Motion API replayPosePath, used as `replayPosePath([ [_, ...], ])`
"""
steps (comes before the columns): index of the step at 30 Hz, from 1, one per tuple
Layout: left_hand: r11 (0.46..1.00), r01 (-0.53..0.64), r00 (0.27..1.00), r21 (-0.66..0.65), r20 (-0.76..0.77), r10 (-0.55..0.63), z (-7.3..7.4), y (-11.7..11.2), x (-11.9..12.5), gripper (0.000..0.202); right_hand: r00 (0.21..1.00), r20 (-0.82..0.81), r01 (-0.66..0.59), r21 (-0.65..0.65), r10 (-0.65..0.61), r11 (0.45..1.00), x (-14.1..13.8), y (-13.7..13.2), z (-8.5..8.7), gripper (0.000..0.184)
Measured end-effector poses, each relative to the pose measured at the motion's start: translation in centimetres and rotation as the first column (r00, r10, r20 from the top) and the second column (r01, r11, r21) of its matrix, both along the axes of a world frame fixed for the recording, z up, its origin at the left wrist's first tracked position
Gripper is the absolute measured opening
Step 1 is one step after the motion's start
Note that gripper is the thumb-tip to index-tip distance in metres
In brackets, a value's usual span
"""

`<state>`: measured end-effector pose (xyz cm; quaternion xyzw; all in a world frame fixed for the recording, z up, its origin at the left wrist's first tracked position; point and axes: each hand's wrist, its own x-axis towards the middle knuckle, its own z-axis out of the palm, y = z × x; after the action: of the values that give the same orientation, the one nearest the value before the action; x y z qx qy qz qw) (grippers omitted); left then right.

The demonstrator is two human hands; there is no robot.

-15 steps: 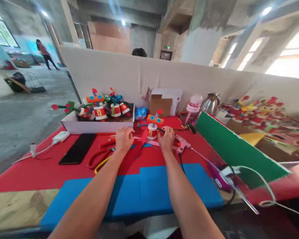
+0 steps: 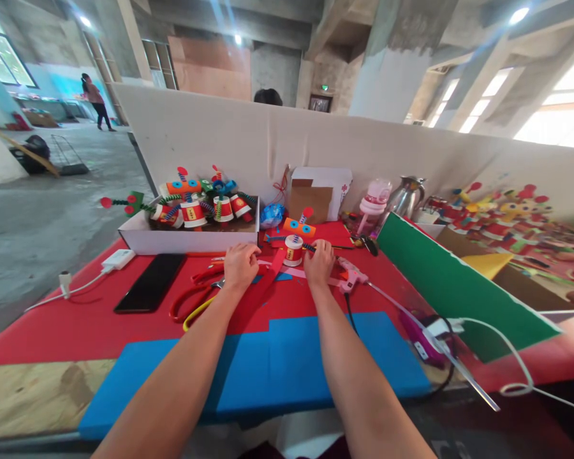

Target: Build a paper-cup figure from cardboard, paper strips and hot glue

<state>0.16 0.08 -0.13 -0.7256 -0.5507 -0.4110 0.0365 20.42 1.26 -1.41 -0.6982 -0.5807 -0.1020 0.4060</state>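
Note:
A small paper-cup figure [image 2: 294, 250] with an orange head [image 2: 298, 227] stands on the red table cover [image 2: 90, 325] between my hands. My right hand [image 2: 319, 262] is just right of it, fingertips pinched on a striped pipe cleaner [image 2: 310, 247] sticking out of the cup. My left hand [image 2: 240, 264] rests knuckles up to the left, fingers curled down by a pale pink strip [image 2: 270, 262] and the top of a red foam strip [image 2: 261, 290]. What the left fingers hold is hidden.
Red scissors [image 2: 187, 298] and a black phone [image 2: 149, 291] lie left. A white box [image 2: 186, 241] of finished figures stands behind. A glue gun [image 2: 351, 275], its cord and a green board [image 2: 449, 287] are right. Blue foam sheets [image 2: 277, 366] lie near me. A person walks far left.
My hands have barely shifted; the right hand sits slightly closer to the cup figure. The person in the background has walked further away.

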Motion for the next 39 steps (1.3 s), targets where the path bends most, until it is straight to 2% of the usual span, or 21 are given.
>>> replayPosePath([
  [6,1.0,0.014,1.0,0.002,0.025,-0.014,-0.1,0.1,0.1,0.027,0.999,-0.032,0.026,0.021,-0.025,0.999,0.1,-0.2,0.1,0.016],
  [26,0.999,0.047,0.997,0.006,0.058,-0.048,-0.1,0.0,0.0,0.028,0.997,-0.07,-0.038,0.08,0.043,0.996,0.7,-0.2,-0.3,0.014],
  [32,0.999,0.036,0.999,-0.001,0.038,-0.036,-0.1,0.0,0.0,0.029,0.981,-0.191,0.056,0.186,-0.019,0.981,1.4,0.2,-0.4,0.012],
  [36,0.999,0.044,0.998,0.002,0.035,-0.044,0.0,-0.1,0.0,0.028,0.913,-0.404,0.184,0.278,-0.059,0.943,3.0,0.4,-0.5,0.012],
  [39,0.999,0.038,0.998,-0.003,0.052,-0.037,0.0,-0.1,0.0,0.028,0.874,-0.477,0.266,0.304,-0.095,0.915,4.5,0.5,-0.6,0.017],
])
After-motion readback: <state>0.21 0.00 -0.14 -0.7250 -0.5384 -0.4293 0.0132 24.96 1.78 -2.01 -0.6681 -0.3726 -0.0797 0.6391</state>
